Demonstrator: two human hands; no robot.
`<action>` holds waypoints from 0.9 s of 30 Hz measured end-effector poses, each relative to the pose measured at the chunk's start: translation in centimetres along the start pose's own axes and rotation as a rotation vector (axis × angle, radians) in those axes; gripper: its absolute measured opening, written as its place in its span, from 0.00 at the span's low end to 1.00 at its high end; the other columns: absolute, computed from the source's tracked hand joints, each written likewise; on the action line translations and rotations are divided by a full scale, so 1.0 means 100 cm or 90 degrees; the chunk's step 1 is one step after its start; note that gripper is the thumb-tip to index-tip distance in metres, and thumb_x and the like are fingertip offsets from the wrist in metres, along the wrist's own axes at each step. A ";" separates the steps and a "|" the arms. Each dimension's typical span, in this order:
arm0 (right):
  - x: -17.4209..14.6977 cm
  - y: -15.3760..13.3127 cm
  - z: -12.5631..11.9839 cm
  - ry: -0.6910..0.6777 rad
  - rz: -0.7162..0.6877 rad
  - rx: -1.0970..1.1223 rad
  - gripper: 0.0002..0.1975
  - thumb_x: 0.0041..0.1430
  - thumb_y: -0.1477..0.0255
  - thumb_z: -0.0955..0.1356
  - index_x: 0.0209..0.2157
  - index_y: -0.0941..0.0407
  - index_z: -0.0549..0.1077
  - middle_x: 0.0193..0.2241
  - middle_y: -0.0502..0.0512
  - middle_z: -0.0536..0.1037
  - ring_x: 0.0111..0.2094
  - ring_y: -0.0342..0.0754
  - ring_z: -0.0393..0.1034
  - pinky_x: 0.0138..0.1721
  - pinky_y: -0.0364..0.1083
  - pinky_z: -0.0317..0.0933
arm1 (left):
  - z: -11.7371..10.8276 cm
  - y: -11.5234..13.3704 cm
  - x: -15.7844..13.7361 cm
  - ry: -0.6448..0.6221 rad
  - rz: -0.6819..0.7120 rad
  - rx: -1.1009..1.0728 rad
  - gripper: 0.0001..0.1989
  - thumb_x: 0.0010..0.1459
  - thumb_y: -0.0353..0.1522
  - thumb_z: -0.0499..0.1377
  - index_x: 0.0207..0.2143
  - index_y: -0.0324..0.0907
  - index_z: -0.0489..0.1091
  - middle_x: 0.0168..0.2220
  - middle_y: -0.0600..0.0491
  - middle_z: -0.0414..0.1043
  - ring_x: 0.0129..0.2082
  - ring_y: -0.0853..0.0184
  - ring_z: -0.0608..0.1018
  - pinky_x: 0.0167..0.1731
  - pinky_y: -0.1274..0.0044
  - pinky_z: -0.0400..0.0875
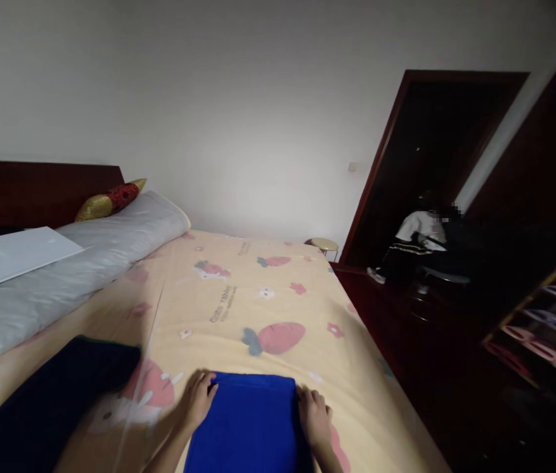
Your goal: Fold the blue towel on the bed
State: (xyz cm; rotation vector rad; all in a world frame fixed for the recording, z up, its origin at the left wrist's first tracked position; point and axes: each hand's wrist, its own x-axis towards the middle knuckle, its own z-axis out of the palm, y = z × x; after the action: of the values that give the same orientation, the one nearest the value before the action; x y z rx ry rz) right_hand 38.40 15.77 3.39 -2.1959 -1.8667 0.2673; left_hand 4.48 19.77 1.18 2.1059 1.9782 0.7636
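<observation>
A folded bright blue cloth [253,420] lies on the bed at the bottom middle, its far edge straight and its near part cut off by the frame. What kind of garment or cloth it is, I cannot tell. At its far left corner, my left hand [201,397] has thumb and fingers closed around the edge. My right hand [314,414] is at the far right corner, fingers curled along the side edge. A second, dark navy cloth [56,387] is spread on the bed to the left, partly in shadow.
The bed carries a yellow sheet [238,302] printed with carrots and rabbits. A grey quilt roll [125,233], a white flat board [16,256] and a red-gold cushion [113,200] lie near the headboard. Beyond are a stool [324,244], a seated person [420,230] and a shoe rack [543,335].
</observation>
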 end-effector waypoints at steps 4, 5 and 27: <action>0.009 0.006 -0.002 -0.021 -0.005 -0.011 0.22 0.60 0.76 0.57 0.54 0.51 0.67 0.48 0.59 0.75 0.51 0.52 0.68 0.48 0.51 0.59 | -0.003 -0.001 0.007 -0.008 -0.016 -0.013 0.08 0.49 0.24 0.57 0.30 0.45 0.70 0.33 0.55 0.73 0.36 0.66 0.75 0.41 0.73 0.68; 0.011 0.006 -0.003 -0.022 -0.008 -0.013 0.22 0.60 0.76 0.57 0.54 0.51 0.66 0.48 0.59 0.75 0.51 0.51 0.68 0.47 0.51 0.59 | -0.004 0.000 0.009 -0.009 -0.020 -0.017 0.08 0.48 0.24 0.57 0.29 0.45 0.69 0.32 0.55 0.73 0.36 0.66 0.74 0.41 0.73 0.68; -0.015 -0.068 0.051 -0.001 -0.275 0.062 0.25 0.66 0.60 0.55 0.63 0.46 0.55 0.65 0.50 0.59 0.65 0.51 0.53 0.64 0.56 0.53 | 0.035 0.068 -0.034 -0.072 0.179 0.119 0.27 0.63 0.30 0.43 0.65 0.53 0.50 0.66 0.55 0.57 0.65 0.66 0.61 0.62 0.66 0.59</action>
State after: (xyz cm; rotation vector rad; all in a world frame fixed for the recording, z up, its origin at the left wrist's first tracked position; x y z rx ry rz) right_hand 30.20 15.63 0.58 -1.6740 -2.2134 0.2684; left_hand 12.18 16.51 0.30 2.5111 1.7810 0.4999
